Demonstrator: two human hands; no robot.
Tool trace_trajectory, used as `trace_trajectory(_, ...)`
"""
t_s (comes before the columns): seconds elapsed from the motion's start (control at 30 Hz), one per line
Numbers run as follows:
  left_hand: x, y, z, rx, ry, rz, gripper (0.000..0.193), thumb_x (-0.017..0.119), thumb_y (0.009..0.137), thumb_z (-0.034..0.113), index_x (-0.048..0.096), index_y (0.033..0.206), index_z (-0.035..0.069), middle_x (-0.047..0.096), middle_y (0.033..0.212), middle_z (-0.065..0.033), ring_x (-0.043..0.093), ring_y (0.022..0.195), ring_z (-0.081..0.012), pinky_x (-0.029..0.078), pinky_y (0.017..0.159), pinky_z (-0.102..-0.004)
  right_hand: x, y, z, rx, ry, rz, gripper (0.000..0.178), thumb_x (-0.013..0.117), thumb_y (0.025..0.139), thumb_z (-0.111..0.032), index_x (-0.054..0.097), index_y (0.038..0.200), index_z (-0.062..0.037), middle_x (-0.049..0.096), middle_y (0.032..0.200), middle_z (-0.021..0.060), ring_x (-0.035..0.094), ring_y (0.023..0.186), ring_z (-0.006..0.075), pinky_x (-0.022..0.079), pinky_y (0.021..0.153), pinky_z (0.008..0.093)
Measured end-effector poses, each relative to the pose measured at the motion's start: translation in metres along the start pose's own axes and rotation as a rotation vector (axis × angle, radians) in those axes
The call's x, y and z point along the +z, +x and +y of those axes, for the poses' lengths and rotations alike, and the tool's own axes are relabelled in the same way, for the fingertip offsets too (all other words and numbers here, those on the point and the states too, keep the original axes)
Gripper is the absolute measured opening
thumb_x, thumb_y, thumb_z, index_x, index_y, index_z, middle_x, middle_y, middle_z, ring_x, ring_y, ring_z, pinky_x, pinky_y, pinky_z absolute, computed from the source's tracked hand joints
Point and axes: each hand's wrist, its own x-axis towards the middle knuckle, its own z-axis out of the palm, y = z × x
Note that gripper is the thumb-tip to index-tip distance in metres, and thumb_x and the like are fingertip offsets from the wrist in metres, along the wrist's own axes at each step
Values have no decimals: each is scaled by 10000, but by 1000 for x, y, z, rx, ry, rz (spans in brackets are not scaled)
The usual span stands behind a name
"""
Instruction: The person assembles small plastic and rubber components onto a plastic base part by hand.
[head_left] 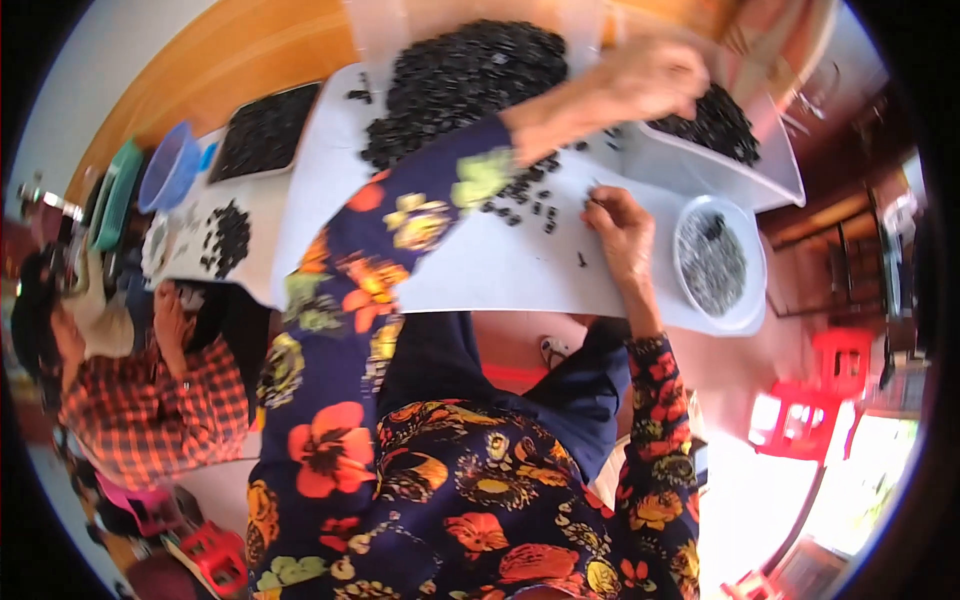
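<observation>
My left hand (655, 80) is stretched far across to the right, above the near side of a white bin (780, 185) that holds many small black parts (725, 125). It looks curled, but motion smears its fingers, and what it may hold is hidden. Closer to me, my right hand (622, 235) is closed in a pinch over the white tabletop (500, 275). Something small and thin shows at its fingertips, too small to name. Several loose black pieces (530, 195) lie to its left. Beside it on the right stands a translucent bowl (757, 285) of tiny greyish pieces (710, 265), with a dark piece among them.
A big heap of black pieces (470, 75) lies at the back of the table. Further left are a tray of black pieces (265, 130), a blue basin (170, 170) and a small black pile (228, 238). A person in a checked shirt (160, 410) sits there. Red stools (800, 420) stand at right.
</observation>
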Motion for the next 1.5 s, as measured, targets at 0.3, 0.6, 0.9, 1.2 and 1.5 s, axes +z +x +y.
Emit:
trace_trajectory(0.3, -11, -54, -54, -161, 631, -260, 185, 519, 848, 106, 622, 941, -17, 631, 722, -173, 630, 656, -290, 505, 627, -344, -19, -6, 2, -32, -11, 79, 202, 628, 829, 26, 618, 1029, 8, 599, 859, -13, 556, 750, 44, 471, 711, 194)
trace_trajectory(0.6, 28, -69, -101, -79, 1095, -565, 88, 571, 795, 64, 584, 762, -17, 627, 774, -207, 624, 764, -349, 537, 677, -415, -13, -8, 0, -20, -89, 76, 216, 635, 813, 24, 621, 1028, 7, 604, 838, -12, 553, 738, 33, 484, 708, 189)
trace_trajectory(0.9, 13, -91, -101, -74, 821, -382, 94, 552, 792, 47, 564, 823, -42, 610, 696, -200, 621, 693, -277, 489, 599, -407, -15, -7, -5, 2, -109, 85, 195, 638, 814, -1, 629, 1008, 10, 615, 794, -13, 560, 725, 35, 485, 707, 197)
trace_trajectory(1.2, 9, -130, -66, -660, -278, 6, 192, 575, 914, 178, 611, 994, 7, 674, 818, -59, 551, 751, -91, 444, 710, -226, -18, -7, -9, 19, 43, 105, 147, 614, 856, -23, 632, 990, 34, 609, 766, 6, 544, 675, 67, 471, 644, 216)
trace_trajectory(1.5, 28, -142, -53, -520, -31, 55, 107, 547, 892, 61, 574, 986, 18, 644, 771, -29, 589, 727, -86, 465, 694, -226, -21, -3, -2, -58, 109, 84, 141, 604, 875, -16, 628, 1004, 36, 613, 792, 16, 556, 683, 75, 477, 647, 225)
